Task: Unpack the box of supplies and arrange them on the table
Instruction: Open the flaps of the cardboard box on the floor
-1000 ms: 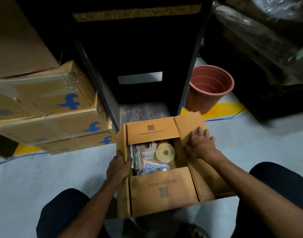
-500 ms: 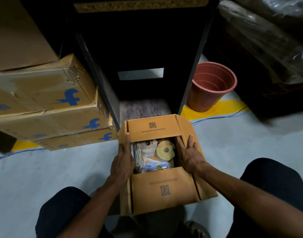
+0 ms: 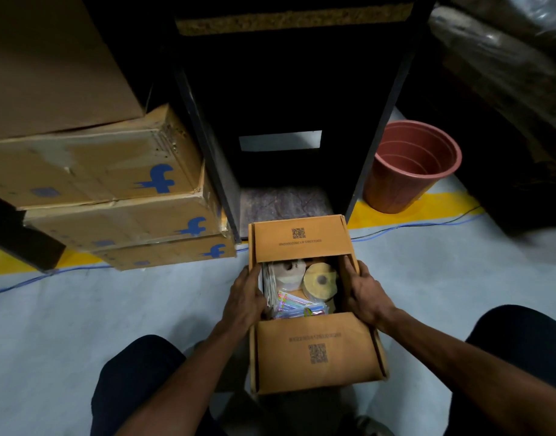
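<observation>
Grey warehouse floor [image 3: 66, 325], crossed by a yellow line and a blue cable, runs under a dark table frame [image 3: 295, 89], with stacked cartons [image 3: 97, 171] at its left and a red-brown plastic bucket [image 3: 412, 165] at its right. Between my knees sits the cardboard supply box [image 3: 314, 350], its near and far flaps laid open. A second ago the side flaps were splayed outward; now I have folded them up, and my left hand [image 3: 243, 302] and right hand [image 3: 366, 297] clamp the box's two sides, fingers curled over the rims. I read this as a grip for lifting the whole box toward the table. Nothing is unpacked yet: a white roll [image 3: 289, 273], a yellow tape roll [image 3: 320, 281], upright packets [image 3: 269, 284] and a colourful pen pack [image 3: 298, 306] remain inside.
</observation>
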Demonstrator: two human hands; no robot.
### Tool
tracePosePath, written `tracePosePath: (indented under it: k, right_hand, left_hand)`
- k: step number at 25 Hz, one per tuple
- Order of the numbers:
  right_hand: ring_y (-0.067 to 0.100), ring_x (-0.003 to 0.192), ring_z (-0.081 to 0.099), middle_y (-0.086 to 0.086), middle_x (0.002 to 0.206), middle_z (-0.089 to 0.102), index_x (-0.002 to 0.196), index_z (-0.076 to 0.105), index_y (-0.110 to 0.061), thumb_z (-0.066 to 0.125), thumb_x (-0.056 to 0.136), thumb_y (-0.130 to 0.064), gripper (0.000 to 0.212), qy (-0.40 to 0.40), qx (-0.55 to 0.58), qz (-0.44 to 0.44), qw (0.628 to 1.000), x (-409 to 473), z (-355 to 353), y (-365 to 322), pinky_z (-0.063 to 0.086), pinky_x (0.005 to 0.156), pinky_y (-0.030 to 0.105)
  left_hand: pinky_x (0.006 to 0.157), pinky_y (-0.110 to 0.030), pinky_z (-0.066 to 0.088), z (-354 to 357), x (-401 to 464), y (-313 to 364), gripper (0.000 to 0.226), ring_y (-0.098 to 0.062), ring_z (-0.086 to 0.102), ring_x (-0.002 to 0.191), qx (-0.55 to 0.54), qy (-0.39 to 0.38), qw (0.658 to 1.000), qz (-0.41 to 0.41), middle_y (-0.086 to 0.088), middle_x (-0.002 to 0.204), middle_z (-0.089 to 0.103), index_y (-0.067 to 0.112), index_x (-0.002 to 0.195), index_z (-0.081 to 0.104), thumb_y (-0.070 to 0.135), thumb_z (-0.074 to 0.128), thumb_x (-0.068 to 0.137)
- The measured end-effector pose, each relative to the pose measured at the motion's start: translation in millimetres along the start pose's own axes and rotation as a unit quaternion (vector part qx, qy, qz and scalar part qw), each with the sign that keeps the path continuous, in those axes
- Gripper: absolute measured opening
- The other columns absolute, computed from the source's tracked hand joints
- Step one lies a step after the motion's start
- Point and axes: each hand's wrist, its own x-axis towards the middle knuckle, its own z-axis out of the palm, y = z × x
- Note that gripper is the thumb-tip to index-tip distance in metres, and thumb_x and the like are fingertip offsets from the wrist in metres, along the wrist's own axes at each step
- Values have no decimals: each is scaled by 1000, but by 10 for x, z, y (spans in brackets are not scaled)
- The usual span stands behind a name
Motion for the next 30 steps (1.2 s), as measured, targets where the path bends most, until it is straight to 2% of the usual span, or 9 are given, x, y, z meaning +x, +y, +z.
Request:
tracePosePath:
  k: [2, 8, 11, 13, 17, 21, 25, 28, 30]
  right_hand:
    - [44, 103, 61, 19, 155, 16, 158, -13, -21, 59, 83, -8, 105, 4, 9, -13, 1000, -18, -18, -7, 50, 94, 42]
    - [42, 110, 57, 19, 151, 25, 157, -15, -20, 56, 81, -5, 105, 15, 37, -59, 997, -15, -75, -34, 46, 92, 36]
    - [43, 114, 55, 19, 151, 26, 157, -17, -21, 56, 81, -4, 107, 27, 48, -62, 997, -12, -123, -93, 46, 94, 37]
    - [44, 113, 55, 20, 151, 27, 156, -18, -23, 56, 81, -4, 107, 46, 58, -78, 994, 10, -182, -112, 46, 93, 37]
    - [47, 112, 55, 20, 152, 28, 157, -16, -28, 48, 72, -11, 107, 94, 76, -114, 986, 108, -399, -106, 49, 90, 39]
    - [46, 120, 50, 23, 151, 30, 158, -11, -29, 45, 72, -7, 105, 127, 89, -120, 981, 291, -732, -174, 48, 95, 41]
    - [43, 131, 45, 22, 157, 28, 158, -8, -25, 45, 66, -11, 106, 141, 104, -119, 977, 580, -773, -170, 44, 101, 36]
    - [43, 130, 46, 21, 157, 27, 158, -7, -26, 49, 68, -12, 107, 132, 107, -127, 977, 723, -605, -132, 45, 102, 38]
    - [45, 121, 51, 19, 158, 25, 158, -6, -25, 45, 69, -12, 104, 126, 98, -104, 982, 699, -540, -172, 49, 93, 43]
  left_hand:
    - [75, -32, 52, -10, 10, -20, 86, -31, 59, 100, -3, 5, 1000, -2, -15, 118, 58, 23, 154, 30, -9, 53, 77]
    - [68, -31, 44, -134, -63, 75, 97, -31, 58, 92, -23, 22, 999, 19, -21, 106, 59, 19, 159, 5, -13, 51, 79]
    - [56, -25, 35, -250, -82, 158, 104, -15, 53, 70, -37, 34, 999, 21, -3, 82, 51, 24, 157, -2, -16, 50, 78]
    - [49, -19, 29, -335, -40, 218, 105, -13, 47, 62, -35, 44, 998, 20, 1, 76, 42, 28, 157, -1, -16, 50, 77]
    - [44, -13, 30, -556, 84, 452, 101, -37, 57, 72, -39, 72, 996, 37, -33, 97, 59, 25, 159, 8, -18, 48, 77]
    - [45, -16, 33, -651, 388, 545, 104, -9, 38, 50, -62, 103, 991, 61, -23, 95, 66, 35, 158, 6, -15, 47, 76]
    - [46, -16, 37, -669, 676, 546, 101, -5, 40, 48, -55, 115, 988, 85, -18, 106, 65, 27, 158, 11, -17, 51, 76]
    - [44, -21, 31, -583, 759, 474, 102, -5, 32, 48, -58, 147, 984, 84, -28, 81, 60, 21, 157, 18, -23, 52, 72]
    - [48, -32, 34, -491, 730, 358, 106, -8, 36, 49, -49, 141, 985, 88, -20, 77, 56, 25, 157, 16, -23, 51, 68]
